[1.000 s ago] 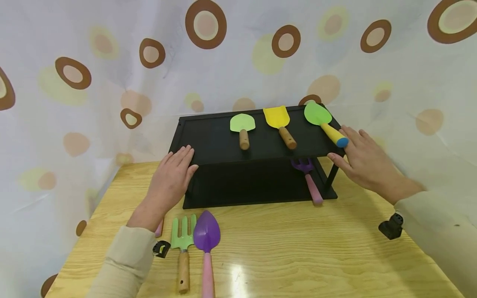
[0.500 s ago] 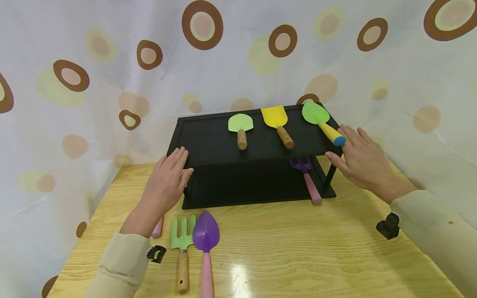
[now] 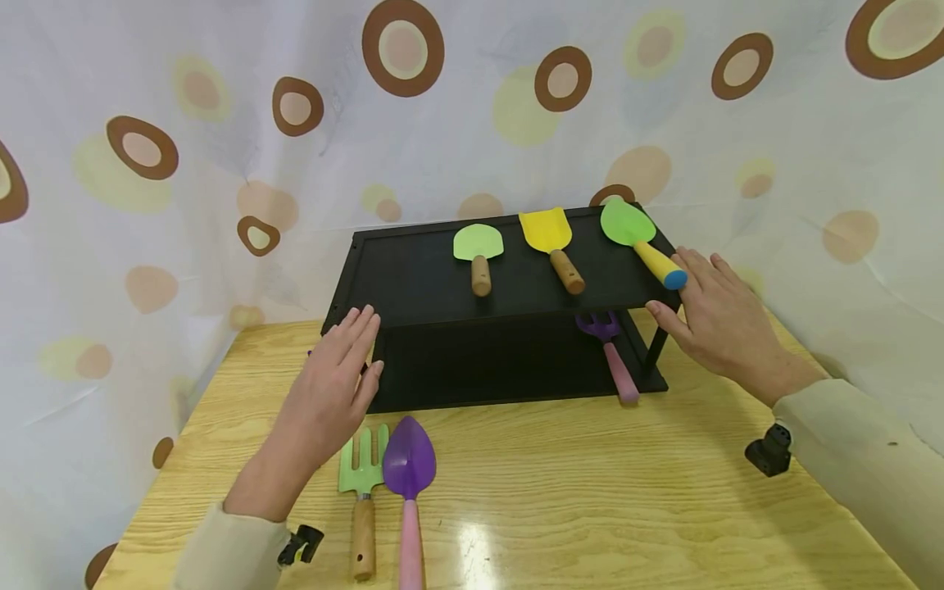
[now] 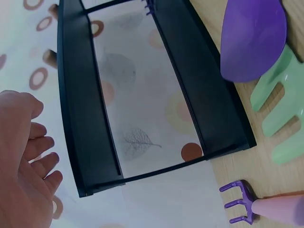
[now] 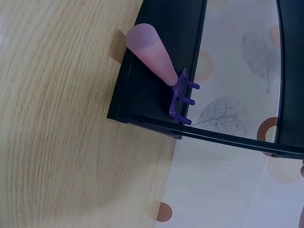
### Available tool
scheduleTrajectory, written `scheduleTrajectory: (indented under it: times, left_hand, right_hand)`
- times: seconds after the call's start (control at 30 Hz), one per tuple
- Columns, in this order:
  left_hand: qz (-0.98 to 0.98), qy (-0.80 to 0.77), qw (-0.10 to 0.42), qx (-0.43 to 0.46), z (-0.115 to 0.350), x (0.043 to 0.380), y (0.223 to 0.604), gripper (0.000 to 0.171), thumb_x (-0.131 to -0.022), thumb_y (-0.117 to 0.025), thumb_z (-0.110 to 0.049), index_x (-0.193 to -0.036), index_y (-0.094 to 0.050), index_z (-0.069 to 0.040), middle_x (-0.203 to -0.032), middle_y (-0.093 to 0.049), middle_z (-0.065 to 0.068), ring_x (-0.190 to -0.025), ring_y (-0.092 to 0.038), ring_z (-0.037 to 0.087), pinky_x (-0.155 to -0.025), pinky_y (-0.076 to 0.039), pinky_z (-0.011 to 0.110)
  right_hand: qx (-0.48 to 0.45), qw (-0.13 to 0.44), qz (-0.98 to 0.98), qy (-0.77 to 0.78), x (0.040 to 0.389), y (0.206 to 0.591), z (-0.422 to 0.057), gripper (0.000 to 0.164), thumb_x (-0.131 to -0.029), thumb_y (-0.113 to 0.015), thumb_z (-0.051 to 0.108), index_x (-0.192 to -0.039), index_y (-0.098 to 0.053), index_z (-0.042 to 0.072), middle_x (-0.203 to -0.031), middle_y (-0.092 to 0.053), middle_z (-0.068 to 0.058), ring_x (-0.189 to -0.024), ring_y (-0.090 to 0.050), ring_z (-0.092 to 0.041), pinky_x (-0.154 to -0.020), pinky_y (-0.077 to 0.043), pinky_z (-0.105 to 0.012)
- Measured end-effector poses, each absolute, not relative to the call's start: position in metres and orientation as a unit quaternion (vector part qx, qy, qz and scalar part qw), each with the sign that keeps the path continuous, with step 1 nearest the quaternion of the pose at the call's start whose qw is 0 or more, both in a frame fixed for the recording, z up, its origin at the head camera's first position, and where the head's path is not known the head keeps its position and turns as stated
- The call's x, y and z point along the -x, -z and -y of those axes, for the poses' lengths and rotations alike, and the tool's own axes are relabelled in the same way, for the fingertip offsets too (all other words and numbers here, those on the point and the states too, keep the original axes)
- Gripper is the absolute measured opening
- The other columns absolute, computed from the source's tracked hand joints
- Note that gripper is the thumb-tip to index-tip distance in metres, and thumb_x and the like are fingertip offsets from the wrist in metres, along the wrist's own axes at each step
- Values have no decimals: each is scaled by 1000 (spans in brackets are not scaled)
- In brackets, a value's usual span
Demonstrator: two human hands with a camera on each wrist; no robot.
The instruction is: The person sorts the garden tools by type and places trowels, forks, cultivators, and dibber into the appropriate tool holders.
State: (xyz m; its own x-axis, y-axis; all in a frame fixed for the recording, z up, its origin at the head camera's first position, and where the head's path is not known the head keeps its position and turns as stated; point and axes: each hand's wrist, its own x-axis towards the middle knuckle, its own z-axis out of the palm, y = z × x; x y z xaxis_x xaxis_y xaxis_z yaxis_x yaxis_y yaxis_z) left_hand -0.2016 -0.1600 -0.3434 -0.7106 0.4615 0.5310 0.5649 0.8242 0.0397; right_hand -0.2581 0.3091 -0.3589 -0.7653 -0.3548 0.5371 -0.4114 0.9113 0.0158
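Note:
A black two-tier shelf [image 3: 413, 287] stands against the backdrop. My left hand [image 3: 324, 397], fingers straight, hovers just in front of its left front corner, and the left wrist view shows that hand [image 4: 28, 156] apart from the shelf. My right hand [image 3: 719, 324] rests on the right end of the top tier, fingers extended beside the yellow handle of a green trowel [image 3: 627, 223]. Also on top lie a yellow shovel [image 3: 547, 231] and a pale green shovel [image 3: 478, 242], both wooden-handled. A purple hand fork [image 5: 176, 97] with a pink handle lies on the lower tier at the right.
On the wooden table [image 3: 560, 492] in front lie a green garden fork [image 3: 362, 471] and a purple trowel [image 3: 409, 459] with a pink handle. Another purple fork [image 4: 242, 202], pink-handled, lies left of the shelf, mostly hidden behind my left hand in the head view.
My left hand has come off the shelf's left front corner and drawn back toward me, its thumb spreading from the fingers. The right hand stays at the right end.

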Motion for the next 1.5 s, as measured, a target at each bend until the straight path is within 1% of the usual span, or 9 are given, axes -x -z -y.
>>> scheduleTrajectory:
  times: [0.2,0.43,0.67,0.9,1.1,1.23,1.33,1.4,1.5]
  left_hand:
    - [906,113,266,310,152,186,350,54,-88,-53,-18,-137,-35,-4,-144,-33,10,-134,-29,27,-107,-28,44]
    - [901,128,255,328,146,168,363,54,-89,-51,-19,-137,-34,-2,-144,-33,12,-133,-31,29,-112,-21,37]
    - [920,124,213,303,146,149,373,58,-89,-51,-22,-140,-29,-4,-147,-27,7,-135,-27,26,-110,-25,38]
    - [937,115,170,282,145,132,385,59,-91,-48,-28,-142,-26,-8,-149,-22,3,-136,-24,22,-109,-27,39]
    - [949,96,137,268,143,124,398,61,-90,-50,-30,-141,-26,-7,-150,-19,4,-137,-23,20,-106,-32,40]
    - [950,78,123,275,142,118,407,65,-88,-53,-33,-141,-26,-6,-150,-19,5,-136,-25,21,-105,-33,38]
    - [949,71,128,280,142,113,414,67,-85,-57,-31,-140,-29,-5,-148,-25,7,-134,-28,22,-104,-34,37]
    - [949,69,124,280,142,109,419,65,-85,-58,-30,-138,-32,-3,-146,-28,8,-134,-30,22,-109,-27,29]
    - [943,62,139,296,141,106,431,64,-82,-59,-29,-135,-37,-1,-143,-35,12,-131,-34,25,-112,-8,18]
  right_hand:
    - [-198,275,939,-52,257,359,-310,57,-89,-50,37,-114,-48,-14,-129,-40,-24,-122,-36,-37,-111,-16,-48]
    - [-191,268,942,-60,257,360,-311,54,-89,-50,36,-113,-47,-13,-128,-40,-23,-120,-36,-38,-112,-15,-48]
    - [-191,269,943,-53,258,362,-311,57,-89,-49,37,-118,-45,-12,-129,-39,-24,-121,-36,-37,-111,-17,-49]
    - [-191,272,942,-52,257,363,-310,58,-89,-50,37,-119,-45,-12,-130,-39,-24,-122,-36,-37,-111,-17,-48]
    - [-200,274,939,-48,259,361,-307,59,-89,-49,38,-119,-45,-13,-132,-39,-25,-124,-34,-37,-111,-19,-49]
    - [-199,275,940,-46,260,360,-307,61,-90,-48,39,-122,-44,-13,-133,-38,-25,-126,-33,-37,-111,-18,-48]
    - [-195,268,942,-46,259,360,-307,62,-90,-47,39,-124,-43,-13,-134,-38,-25,-126,-32,-37,-111,-17,-48]
    - [-191,263,944,-46,258,361,-307,63,-90,-46,39,-125,-42,-13,-135,-37,-25,-127,-31,-37,-112,-16,-47]
    - [-190,265,944,-47,257,362,-309,62,-90,-47,39,-124,-42,-13,-134,-38,-25,-126,-32,-37,-112,-16,-48]
